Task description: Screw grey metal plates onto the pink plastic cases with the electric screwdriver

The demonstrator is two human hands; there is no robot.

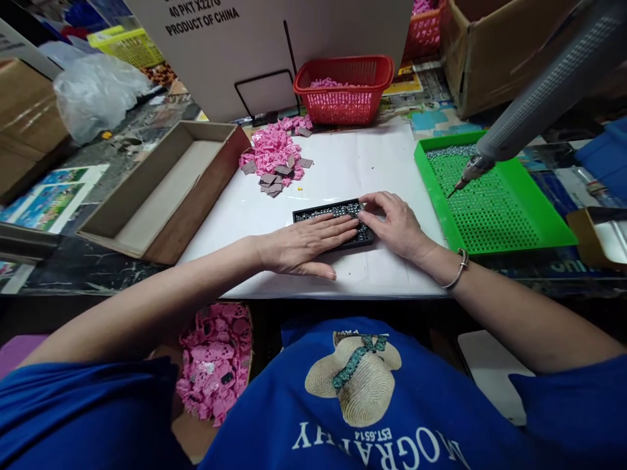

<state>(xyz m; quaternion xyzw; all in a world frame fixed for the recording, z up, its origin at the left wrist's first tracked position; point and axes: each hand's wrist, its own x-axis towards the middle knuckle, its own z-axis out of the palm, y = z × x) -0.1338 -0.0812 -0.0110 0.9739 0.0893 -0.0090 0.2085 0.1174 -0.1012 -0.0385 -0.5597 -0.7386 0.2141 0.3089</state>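
A small black tray (363,238) filled with shiny metal screws lies on the white work surface. My left hand (307,245) is spread flat across the tray, its fingers over the screws and its thumb apart. My right hand (393,223) is at the tray's right end, thumb and forefinger bent together around the upper right corner; whether a screw is between them is too small to tell. Beyond the tray lies a heap of pink pieces (272,151) with grey flat pieces (270,181) at its near side.
An open cardboard box (166,225) stands at left. A red basket (345,104) of pink pieces is behind. At right, a green perforated tray (531,222) holds screws, with an electric screwdriver (514,127) hanging above it. A carton of pink parts (215,365) sits below the table edge.
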